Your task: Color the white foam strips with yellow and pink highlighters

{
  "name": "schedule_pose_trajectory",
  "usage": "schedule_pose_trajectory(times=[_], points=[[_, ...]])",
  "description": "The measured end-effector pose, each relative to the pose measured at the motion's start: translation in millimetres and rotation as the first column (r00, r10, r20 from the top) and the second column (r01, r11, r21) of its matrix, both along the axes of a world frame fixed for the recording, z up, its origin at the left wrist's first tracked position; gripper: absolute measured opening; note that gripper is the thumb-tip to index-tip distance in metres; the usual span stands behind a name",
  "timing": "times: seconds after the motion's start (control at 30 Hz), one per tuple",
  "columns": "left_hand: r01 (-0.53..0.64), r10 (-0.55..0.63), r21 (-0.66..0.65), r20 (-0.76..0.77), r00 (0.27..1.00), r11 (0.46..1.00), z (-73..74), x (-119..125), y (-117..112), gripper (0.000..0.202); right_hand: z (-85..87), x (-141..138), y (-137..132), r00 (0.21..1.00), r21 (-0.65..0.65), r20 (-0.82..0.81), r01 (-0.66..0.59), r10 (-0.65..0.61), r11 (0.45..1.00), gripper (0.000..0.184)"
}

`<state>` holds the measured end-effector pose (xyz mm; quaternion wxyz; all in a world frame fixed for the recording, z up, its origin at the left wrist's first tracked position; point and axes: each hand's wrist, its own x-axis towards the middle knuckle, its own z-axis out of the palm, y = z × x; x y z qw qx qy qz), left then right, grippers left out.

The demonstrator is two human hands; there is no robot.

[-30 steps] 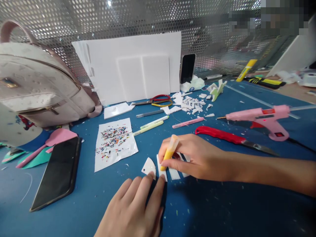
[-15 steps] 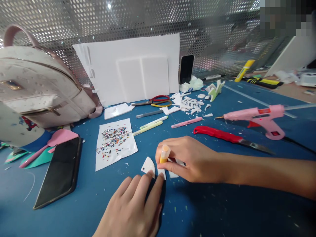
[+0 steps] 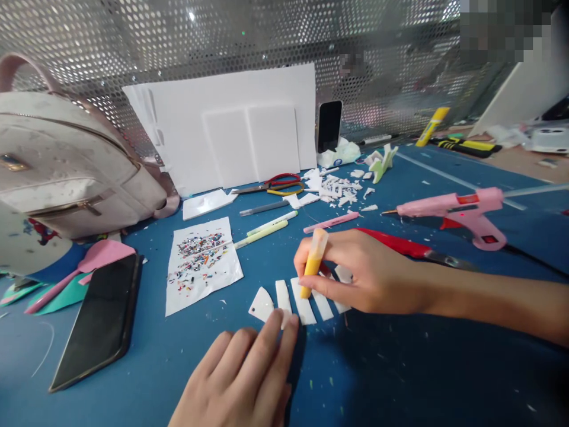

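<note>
My right hand [image 3: 362, 270] is closed round a short yellow marker [image 3: 313, 267] with a translucent upper end. The marker's lower tip touches a white strip [image 3: 306, 311]. My left hand [image 3: 240, 370] lies with its fingers stretched out. Its index and middle fingertips rest on the lower ends of this strip and the white strip [image 3: 283, 292] to its left. At the row's left end sits a rounded triangular white piece [image 3: 262, 303] with a small dark dot. More white strips [image 3: 323, 305] lie to the right, partly hidden under my right hand.
A paper of colourful bits [image 3: 202, 261] and a black phone [image 3: 98, 320] lie left. Behind are pens [image 3: 331, 222], scissors [image 3: 275, 185] and white scraps [image 3: 340, 190]. A pink glue gun [image 3: 457, 207] and red-handled knife [image 3: 395, 243] lie right; a backpack [image 3: 75, 154] stands far left.
My right hand has shifted right with the yellow marker, from the strip beside the dotted piece to the following one. The marker now leans more, and more strips show. The view has shifted slightly.
</note>
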<state>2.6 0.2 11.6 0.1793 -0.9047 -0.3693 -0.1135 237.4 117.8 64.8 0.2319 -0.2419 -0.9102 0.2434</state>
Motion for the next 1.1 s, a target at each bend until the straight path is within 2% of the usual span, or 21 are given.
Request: schedule_pose_trajectory(times=[0.2,0.83,1.1], points=[[0.123,-0.123,-0.100,0.012,0.992,0.987,0.4,1.2,5.5,0.044,-9.2,-0.1,3.3,0.999,0.048,0.026,-0.044,0.043,0.998,0.019],[0.133,-0.134,-0.169,0.006,0.991,0.977,-0.1,0.6,7.4,0.045,-14.0,-1.3,2.9,0.996,0.044,0.022,-0.087,0.086,0.995,0.014],[0.132,-0.133,-0.179,0.006,0.991,0.975,-0.9,0.4,7.2,0.045,-14.0,-2.5,2.9,0.995,0.083,0.045,-0.097,0.094,0.992,0.019]])
